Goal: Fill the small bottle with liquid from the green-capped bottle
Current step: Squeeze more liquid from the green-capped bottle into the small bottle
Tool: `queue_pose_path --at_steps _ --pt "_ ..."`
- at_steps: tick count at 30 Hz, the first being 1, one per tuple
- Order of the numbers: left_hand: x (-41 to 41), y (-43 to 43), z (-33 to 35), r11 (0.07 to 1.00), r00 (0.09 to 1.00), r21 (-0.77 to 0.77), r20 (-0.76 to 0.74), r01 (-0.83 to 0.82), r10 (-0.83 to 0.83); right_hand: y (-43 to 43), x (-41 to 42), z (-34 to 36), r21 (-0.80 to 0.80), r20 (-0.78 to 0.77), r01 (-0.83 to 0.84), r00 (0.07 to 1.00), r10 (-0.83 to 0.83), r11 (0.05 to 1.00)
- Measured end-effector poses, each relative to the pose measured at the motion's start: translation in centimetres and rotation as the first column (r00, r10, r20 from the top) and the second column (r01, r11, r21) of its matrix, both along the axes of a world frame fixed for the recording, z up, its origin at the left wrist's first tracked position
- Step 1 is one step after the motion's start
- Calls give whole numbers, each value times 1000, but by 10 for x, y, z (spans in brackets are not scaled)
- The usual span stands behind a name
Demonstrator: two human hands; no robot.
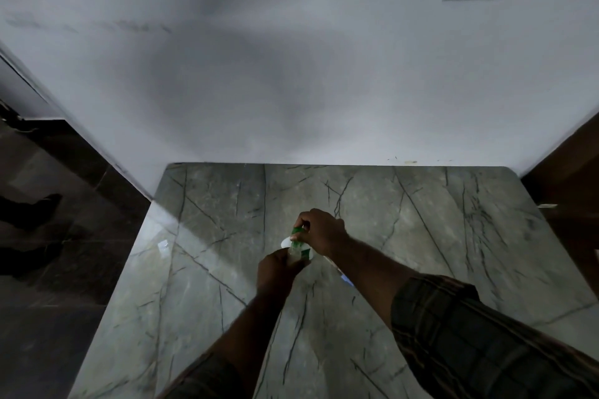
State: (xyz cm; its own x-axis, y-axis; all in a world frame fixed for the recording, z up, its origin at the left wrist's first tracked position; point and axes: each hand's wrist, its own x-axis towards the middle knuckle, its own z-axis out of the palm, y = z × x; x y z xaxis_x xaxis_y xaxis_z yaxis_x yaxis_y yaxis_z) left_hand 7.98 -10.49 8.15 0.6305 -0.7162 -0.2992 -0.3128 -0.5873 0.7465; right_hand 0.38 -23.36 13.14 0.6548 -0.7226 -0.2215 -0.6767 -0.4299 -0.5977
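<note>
Frame center, over table (pixel 421 220): L hand (pixel 277 270) wraps bottle (pixel 300 253) from below, its axis running up-frame to green cap (pixel 297 231), pinched by R hand (pixel 324 232).

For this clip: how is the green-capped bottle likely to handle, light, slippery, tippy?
Probably light: the left hand wraps the green-capped bottle easily. Its body looks like smooth plastic, so possibly slippery. Pushed on the glossy table, it might slide or tip.
</note>
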Motion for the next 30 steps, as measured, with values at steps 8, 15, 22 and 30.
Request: queue_pose_path --at_steps 8,15,22,30 --pt "-1 2 -4 1000 999 12 -35 22 -21 4 0 -5 -26 3 8 1000 -8 1000" --pt "0 1 3 1000 999 -26 -40 16 -17 -1 1 -3 -44 -5 -29 1000 29 999" --pt "3 0 1 1000 999 15 -47 28 -27 -1 1 -10 -42 10 -12 1000 13 999" --pt "4 -2 2 1000 997 21 -78 3 -2 0 1 -10 -37 30 -1 1000 3 999"
